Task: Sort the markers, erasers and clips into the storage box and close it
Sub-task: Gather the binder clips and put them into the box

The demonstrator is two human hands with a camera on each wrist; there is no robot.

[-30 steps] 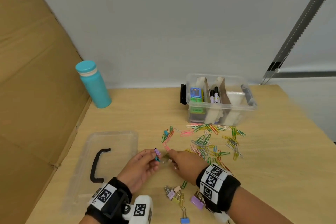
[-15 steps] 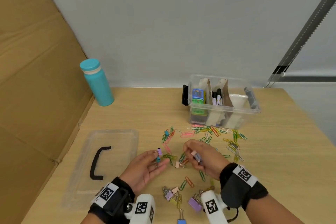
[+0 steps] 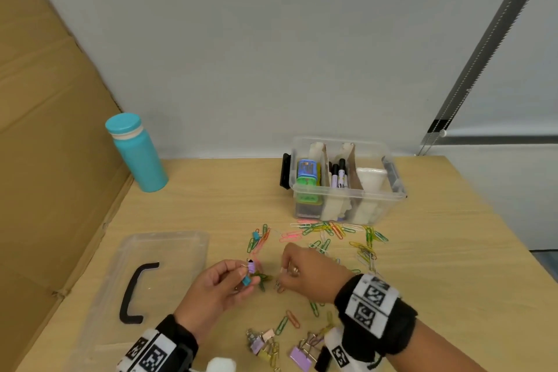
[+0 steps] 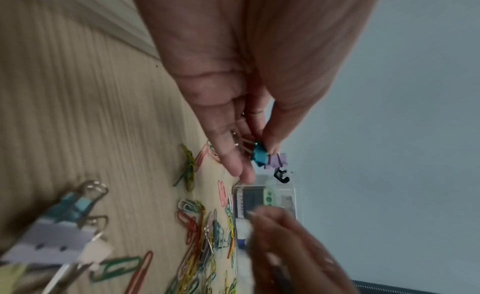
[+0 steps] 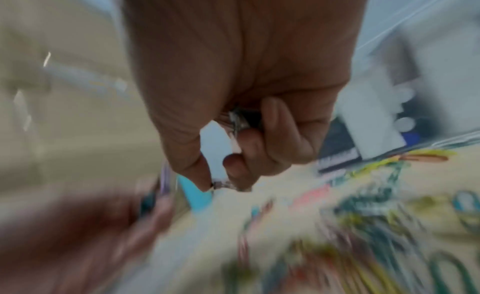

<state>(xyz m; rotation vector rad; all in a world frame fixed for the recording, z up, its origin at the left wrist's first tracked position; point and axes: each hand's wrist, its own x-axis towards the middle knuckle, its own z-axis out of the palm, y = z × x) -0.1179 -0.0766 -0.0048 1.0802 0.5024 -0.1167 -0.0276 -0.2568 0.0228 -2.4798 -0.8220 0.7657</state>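
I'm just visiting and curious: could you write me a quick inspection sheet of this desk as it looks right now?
Surface: wooden table.
Job's things: open storage box holding markers; its lid lies flat apart; paper clips scattered; binder clips near front edge.
Clutter: teal bottle.
Hands: left hand pinches small binder clips; right hand pinches something small, blurred.
Cables: nothing seen.
Surroundings: cardboard on left, grey wall behind.
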